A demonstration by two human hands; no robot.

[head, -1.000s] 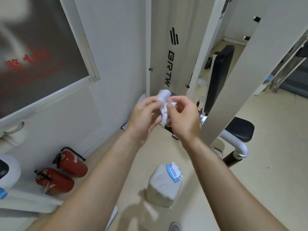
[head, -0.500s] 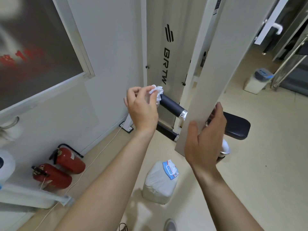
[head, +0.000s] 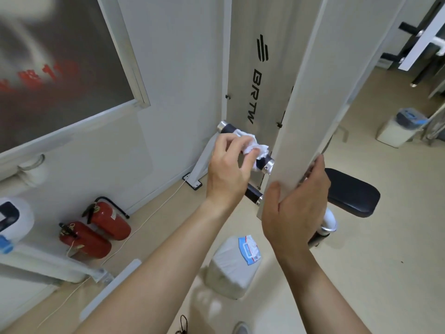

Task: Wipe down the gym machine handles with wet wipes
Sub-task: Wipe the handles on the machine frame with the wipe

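Observation:
A black handle [head: 228,128] with chrome end caps sticks out leftward from a slanted white machine arm [head: 310,97]. My left hand [head: 230,169] presses a crumpled white wet wipe [head: 250,143] around the handle's inner part, near the arm. My right hand [head: 296,208] grips the lower edge of that white arm, thumb in front and fingers behind. A second black handle [head: 252,195] shows just below, partly hidden by my left wrist. The pack of wet wipes [head: 234,266] stands on the floor between my forearms.
Two red fire extinguishers [head: 96,232] lie by the left wall, with a thin cord running along the floor. A black padded seat [head: 351,196] is behind my right hand. A white bin [head: 399,127] stands at the far right, and the machine's BRTW panel [head: 255,75] rises behind.
My left hand slid the wipe along the handle from its outer end toward the arm, baring the chrome cap. My right hand, open half a second ago, has closed on the white arm's edge.

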